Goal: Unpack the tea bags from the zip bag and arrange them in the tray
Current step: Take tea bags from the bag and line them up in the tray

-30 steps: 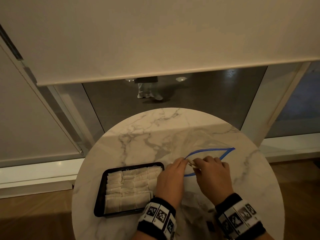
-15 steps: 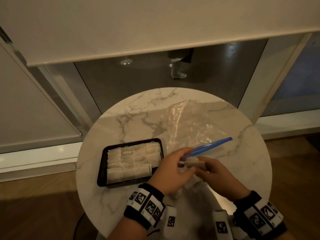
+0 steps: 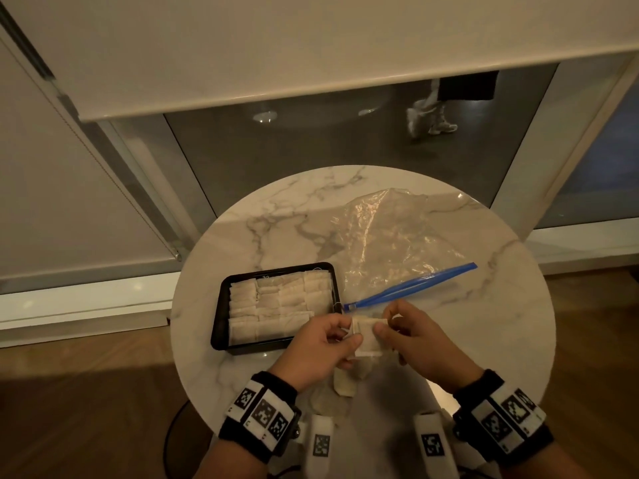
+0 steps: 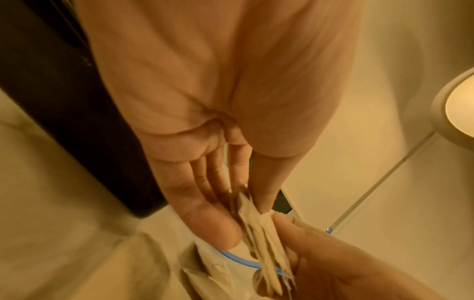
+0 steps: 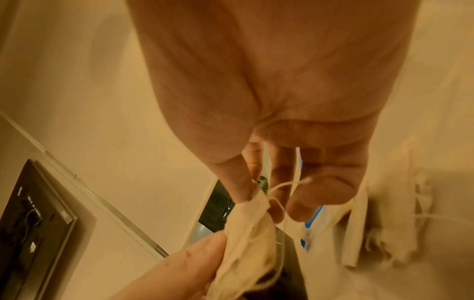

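Both hands hold a small stack of pale tea bags (image 3: 367, 337) above the table's front. My left hand (image 3: 328, 344) pinches its left side, my right hand (image 3: 411, 335) its right side. The same tea bags (image 4: 261, 243) show edge-on in the left wrist view, and as crumpled tea bags (image 5: 251, 229) with loose strings in the right wrist view. The black tray (image 3: 218, 312), left of the hands, is packed with rows of tea bags (image 3: 276, 302). The clear zip bag (image 3: 387, 236) with its blue zip strip (image 3: 411, 286) lies flat behind the hands.
A round marble table (image 3: 484, 323) carries everything; wooden floor surrounds it. A few more tea bags (image 3: 342, 382) lie on the table under my hands. Behind the table is a glass wall with a lowered blind (image 3: 276, 46), and a person's feet (image 3: 430, 121) pass outside.
My hands drew back from the zip bag's mouth toward me with tea bags between them. The bag's opening fell flat onto the table. The head camera tilted down and shifted.
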`<state>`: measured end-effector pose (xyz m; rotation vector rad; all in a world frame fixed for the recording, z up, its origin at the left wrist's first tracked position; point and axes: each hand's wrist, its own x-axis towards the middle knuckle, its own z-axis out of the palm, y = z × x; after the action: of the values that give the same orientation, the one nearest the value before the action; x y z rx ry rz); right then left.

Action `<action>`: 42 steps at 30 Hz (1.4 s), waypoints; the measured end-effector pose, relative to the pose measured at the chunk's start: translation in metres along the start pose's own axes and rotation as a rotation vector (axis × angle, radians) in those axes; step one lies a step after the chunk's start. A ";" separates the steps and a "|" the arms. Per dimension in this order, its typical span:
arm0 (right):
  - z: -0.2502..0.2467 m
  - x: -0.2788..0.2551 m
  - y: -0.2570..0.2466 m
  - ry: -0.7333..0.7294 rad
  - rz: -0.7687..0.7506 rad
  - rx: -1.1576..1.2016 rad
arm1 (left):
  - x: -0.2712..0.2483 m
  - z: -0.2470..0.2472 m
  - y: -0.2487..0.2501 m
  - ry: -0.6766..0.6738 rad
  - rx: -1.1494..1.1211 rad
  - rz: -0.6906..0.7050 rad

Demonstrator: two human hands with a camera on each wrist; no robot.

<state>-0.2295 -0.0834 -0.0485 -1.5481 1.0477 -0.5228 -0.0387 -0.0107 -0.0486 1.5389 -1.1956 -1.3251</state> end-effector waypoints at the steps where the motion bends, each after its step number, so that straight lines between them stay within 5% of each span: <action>1: 0.000 0.000 0.000 0.020 -0.014 -0.031 | -0.001 -0.001 -0.001 0.010 0.028 -0.010; 28: -0.013 -0.003 -0.004 0.195 -0.021 0.037 | -0.023 -0.037 0.012 0.136 0.809 -0.083; 36: 0.005 -0.007 -0.027 0.115 -0.092 0.132 | -0.019 -0.018 0.025 0.207 0.254 0.046; 42: 0.018 -0.008 -0.038 -0.017 -0.085 0.189 | -0.019 -0.009 0.020 0.222 0.085 0.082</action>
<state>-0.2066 -0.0681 -0.0152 -1.4316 0.8953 -0.6476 -0.0337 0.0018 -0.0234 1.6320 -1.1720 -1.0326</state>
